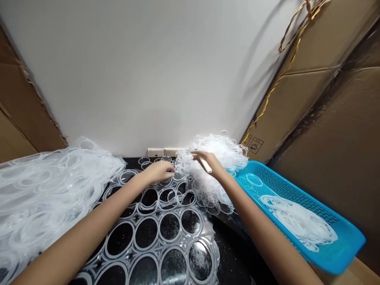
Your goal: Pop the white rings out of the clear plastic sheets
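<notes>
My left hand (158, 171) rests with fingers curled on a clear plastic sheet punched with round holes (166, 237), pinching at a ring near its far edge. Just to its right, my right hand (209, 161) grips a small white stick-like tool over a heap of loose white plastic rings (221, 156). The two hands are close together at the back of the black tabletop (234, 257).
A large pile of punched clear sheets (44, 190) lies at the left. A blue plastic tray (341, 245) at the right holds a bunch of white rings (299, 221). Cardboard boxes (326, 118) stand right, with a white wall behind.
</notes>
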